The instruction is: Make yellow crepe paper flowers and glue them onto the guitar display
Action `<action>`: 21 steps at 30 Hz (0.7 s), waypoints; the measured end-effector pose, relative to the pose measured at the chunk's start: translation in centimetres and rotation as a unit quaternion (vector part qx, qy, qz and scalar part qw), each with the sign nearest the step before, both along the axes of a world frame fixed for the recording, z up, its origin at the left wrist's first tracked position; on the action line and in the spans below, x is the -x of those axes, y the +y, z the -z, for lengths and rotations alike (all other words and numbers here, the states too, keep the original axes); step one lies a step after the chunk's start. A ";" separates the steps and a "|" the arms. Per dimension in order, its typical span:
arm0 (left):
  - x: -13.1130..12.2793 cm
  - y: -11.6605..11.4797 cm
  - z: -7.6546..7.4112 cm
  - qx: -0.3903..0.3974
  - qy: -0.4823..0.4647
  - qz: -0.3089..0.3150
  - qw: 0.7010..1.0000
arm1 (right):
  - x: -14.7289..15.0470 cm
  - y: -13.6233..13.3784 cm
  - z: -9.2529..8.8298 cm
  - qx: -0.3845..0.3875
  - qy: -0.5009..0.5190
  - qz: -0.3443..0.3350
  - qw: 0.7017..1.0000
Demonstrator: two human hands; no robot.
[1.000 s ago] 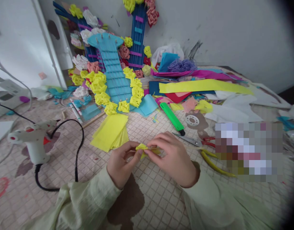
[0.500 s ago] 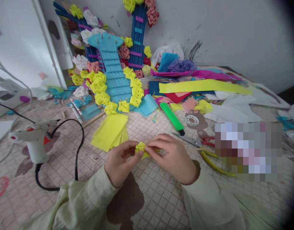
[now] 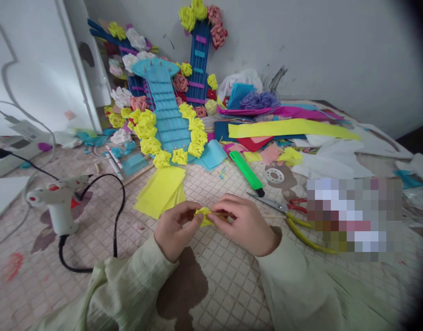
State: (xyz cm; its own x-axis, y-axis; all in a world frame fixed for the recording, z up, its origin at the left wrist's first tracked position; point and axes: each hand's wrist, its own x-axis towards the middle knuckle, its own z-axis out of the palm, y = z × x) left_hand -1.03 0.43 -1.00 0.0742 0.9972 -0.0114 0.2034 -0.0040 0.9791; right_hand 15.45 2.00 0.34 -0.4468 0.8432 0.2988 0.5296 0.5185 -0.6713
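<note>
My left hand (image 3: 177,227) pinches a small crumpled piece of yellow paper (image 3: 203,214) between thumb and fingers. My right hand (image 3: 244,223) is closed just right of it, fingertips meeting at the paper's edge on a thin wooden stick (image 3: 274,216), whose end sticks out past the hand. The fingers hide where stick and paper meet. A fanned stack of yellow paper sheets (image 3: 160,191) lies just beyond my left hand. Behind it stands a light-blue paper guitar (image 3: 170,115) with strings, its lower body edged by yellow paper flowers (image 3: 150,146).
A white glue gun (image 3: 61,207) with a black cord stands at left. Beyond my right hand lie a green utility knife (image 3: 246,174), scissors (image 3: 271,202), yellow-handled pliers (image 3: 303,234) and a white ring-shaped spool (image 3: 274,175). Coloured paper, including a yellow strip (image 3: 290,130), is piled at the back right.
The view has shifted slightly, so the scene sits a little lower and the left side further right. Both hands still hold the yellow paper and stick; the paper's visible part has turned flatter.
</note>
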 end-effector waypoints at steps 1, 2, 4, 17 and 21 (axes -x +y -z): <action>0.0 0.0 0.1 -0.004 -0.008 0.007 1.000 | 0.0 0.1 0.0 0.004 0.000 -0.001 1.000; 0.0 0.0 0.3 -0.007 -0.015 0.012 1.000 | -0.1 0.1 0.0 0.008 0.000 -0.002 1.000; 0.0 0.0 0.6 -0.014 -0.025 0.020 0.999 | -0.1 0.2 0.0 0.013 -0.001 -0.003 1.000; 5.5 -3.0 -1.6 -0.164 0.211 -0.109 0.957 | -0.7 0.7 -0.1 0.031 0.030 0.031 0.999; 9.8 -5.3 -1.7 -0.205 0.304 -0.280 0.887 | -0.6 0.7 -0.1 0.042 0.034 0.033 0.998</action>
